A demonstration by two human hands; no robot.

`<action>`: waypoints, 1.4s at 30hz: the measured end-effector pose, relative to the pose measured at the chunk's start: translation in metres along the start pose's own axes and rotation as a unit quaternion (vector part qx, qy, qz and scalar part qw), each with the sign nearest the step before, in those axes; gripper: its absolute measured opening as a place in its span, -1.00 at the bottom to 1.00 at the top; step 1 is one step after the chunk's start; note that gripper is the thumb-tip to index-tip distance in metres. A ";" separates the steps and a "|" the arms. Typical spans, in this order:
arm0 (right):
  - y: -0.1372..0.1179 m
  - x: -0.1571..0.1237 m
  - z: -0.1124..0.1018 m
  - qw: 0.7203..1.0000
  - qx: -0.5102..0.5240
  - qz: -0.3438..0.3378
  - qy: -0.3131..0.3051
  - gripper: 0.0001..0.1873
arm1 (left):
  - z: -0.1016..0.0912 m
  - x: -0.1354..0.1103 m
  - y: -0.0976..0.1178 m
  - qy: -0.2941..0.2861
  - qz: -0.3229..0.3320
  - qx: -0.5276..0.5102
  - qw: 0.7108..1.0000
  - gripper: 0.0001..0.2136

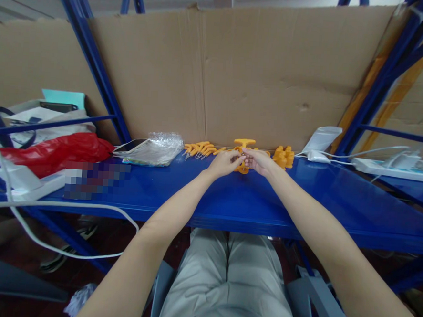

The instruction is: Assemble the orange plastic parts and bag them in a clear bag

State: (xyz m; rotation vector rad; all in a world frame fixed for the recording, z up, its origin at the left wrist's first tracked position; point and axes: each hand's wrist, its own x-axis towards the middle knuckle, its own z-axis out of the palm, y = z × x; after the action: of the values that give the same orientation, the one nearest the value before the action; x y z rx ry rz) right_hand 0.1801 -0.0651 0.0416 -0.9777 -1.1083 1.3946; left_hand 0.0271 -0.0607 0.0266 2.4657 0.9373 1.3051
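Observation:
My left hand and my right hand meet over the middle of the blue table, both with fingers pinched together. Between the fingertips is something small; its shape is hidden. An orange T-shaped handle shows just behind the fingers, and an orange plastic part shows just below them. Whether these two are joined or held cannot be made out. To the left of my hands lies a row of orange handles with thin twisted metal ends. Close to the right stands a cluster of orange plastic pieces.
Left on the table are a clear plastic packet, a red bag and a white cable hanging over the edge. At right lie a small white bag and a power strip. A cardboard sheet walls the back.

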 end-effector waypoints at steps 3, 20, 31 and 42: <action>0.000 -0.002 0.003 1.000 0.000 0.019 0.001 -0.71 | 0.001 0.001 0.004 -0.012 -0.028 -0.045 0.999 -0.87; 0.001 -0.003 0.000 0.996 -0.070 -0.046 0.027 -0.92 | 0.000 0.008 -0.010 0.067 -0.309 -0.385 0.867 -0.85; 0.026 0.019 -0.022 0.741 -0.627 -0.239 -0.021 -0.70 | -0.025 0.009 -0.060 0.181 -0.425 -0.317 0.828 -0.88; 0.029 0.020 -0.027 0.658 -0.710 -0.240 -0.073 -0.61 | -0.034 -0.001 -0.086 0.183 -0.500 -0.267 0.803 -0.85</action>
State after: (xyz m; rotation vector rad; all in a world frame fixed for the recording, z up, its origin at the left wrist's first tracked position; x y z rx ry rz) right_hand 0.1970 -0.0427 0.0073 -1.3958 -2.4421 -0.1193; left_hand -0.0381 0.0024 0.0077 0.9918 1.4046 1.3307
